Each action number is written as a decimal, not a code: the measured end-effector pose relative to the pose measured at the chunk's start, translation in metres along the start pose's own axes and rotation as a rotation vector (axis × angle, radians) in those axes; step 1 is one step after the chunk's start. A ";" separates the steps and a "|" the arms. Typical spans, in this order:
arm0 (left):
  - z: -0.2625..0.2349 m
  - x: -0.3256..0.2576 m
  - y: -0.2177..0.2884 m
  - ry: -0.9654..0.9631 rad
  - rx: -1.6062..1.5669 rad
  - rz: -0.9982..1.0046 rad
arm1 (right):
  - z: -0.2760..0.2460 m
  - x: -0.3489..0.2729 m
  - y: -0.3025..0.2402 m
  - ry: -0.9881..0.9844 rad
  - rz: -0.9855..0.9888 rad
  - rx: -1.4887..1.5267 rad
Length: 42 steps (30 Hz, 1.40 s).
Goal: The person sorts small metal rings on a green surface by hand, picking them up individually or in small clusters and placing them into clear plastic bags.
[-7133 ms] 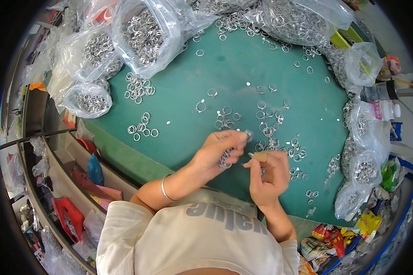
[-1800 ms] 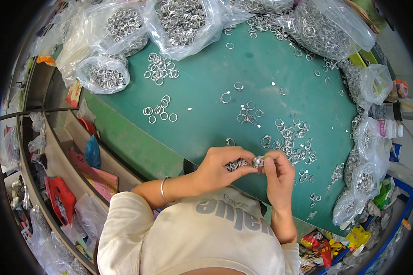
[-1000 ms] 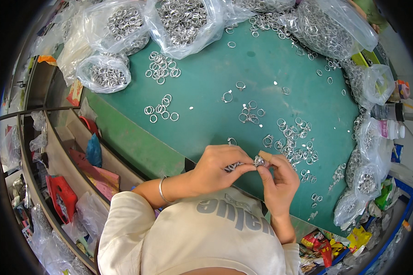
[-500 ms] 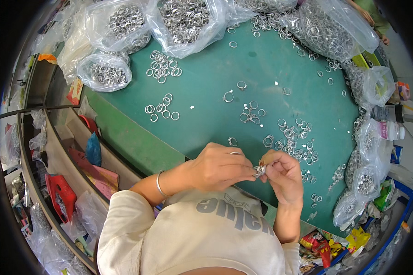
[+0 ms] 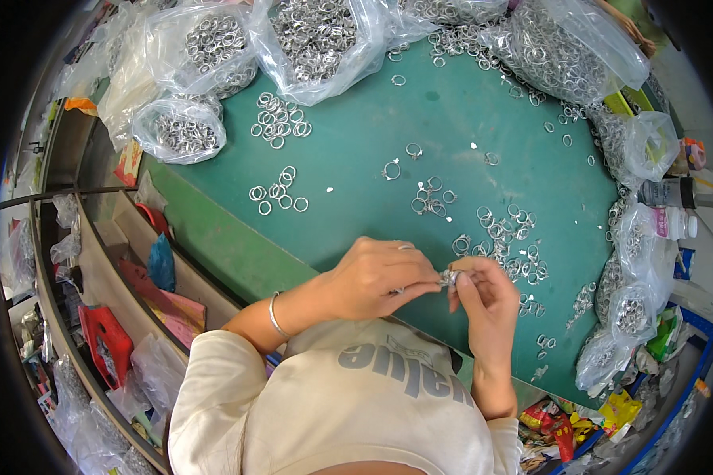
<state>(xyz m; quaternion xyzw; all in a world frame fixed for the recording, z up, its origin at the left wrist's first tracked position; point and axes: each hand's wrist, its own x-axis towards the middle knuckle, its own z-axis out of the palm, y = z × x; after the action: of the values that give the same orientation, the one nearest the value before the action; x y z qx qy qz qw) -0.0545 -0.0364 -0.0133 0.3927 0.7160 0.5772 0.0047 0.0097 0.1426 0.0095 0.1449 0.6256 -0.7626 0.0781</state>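
Both hands meet over the near edge of the green table. My left hand (image 5: 376,279) is closed, its fingertips pinching small silver rings (image 5: 449,277) from the left. A bit of silver metal also shows below its fingers. My right hand (image 5: 489,294) is closed on the same rings from the right, thumb and forefinger pressed together. Fingers cover much of the rings, so their number and exact shape cannot be made out. Just beyond my right hand lies a loose heap of silver rings (image 5: 503,233). Several more rings (image 5: 430,198) lie farther out on the table.
Plain ring piles (image 5: 279,119) lie at the left of the green table (image 5: 348,142). Open plastic bags full of rings (image 5: 313,39) line the far side, with more bags (image 5: 632,313) down the right edge. A shelf unit (image 5: 127,261) stands at my left.
The pinched rings have shifted slightly away from me and show more between my fingertips. A bit of silver metal now shows below my left fingers. The table things stay put.
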 end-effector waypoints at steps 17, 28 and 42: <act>-0.012 0.003 0.015 -0.124 0.279 0.147 | -0.001 -0.012 0.002 -0.049 -0.159 -0.208; -0.005 0.002 0.018 -0.064 0.040 -0.127 | -0.001 -0.012 0.004 -0.074 -0.116 0.081; 0.010 -0.009 0.015 0.135 -0.406 -0.433 | 0.006 -0.012 0.013 0.050 -0.463 -0.283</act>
<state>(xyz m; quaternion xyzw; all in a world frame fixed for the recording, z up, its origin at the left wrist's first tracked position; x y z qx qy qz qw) -0.0356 -0.0331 -0.0078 0.1827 0.6516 0.7190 0.1584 0.0243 0.1334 0.0022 0.0043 0.7440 -0.6615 -0.0943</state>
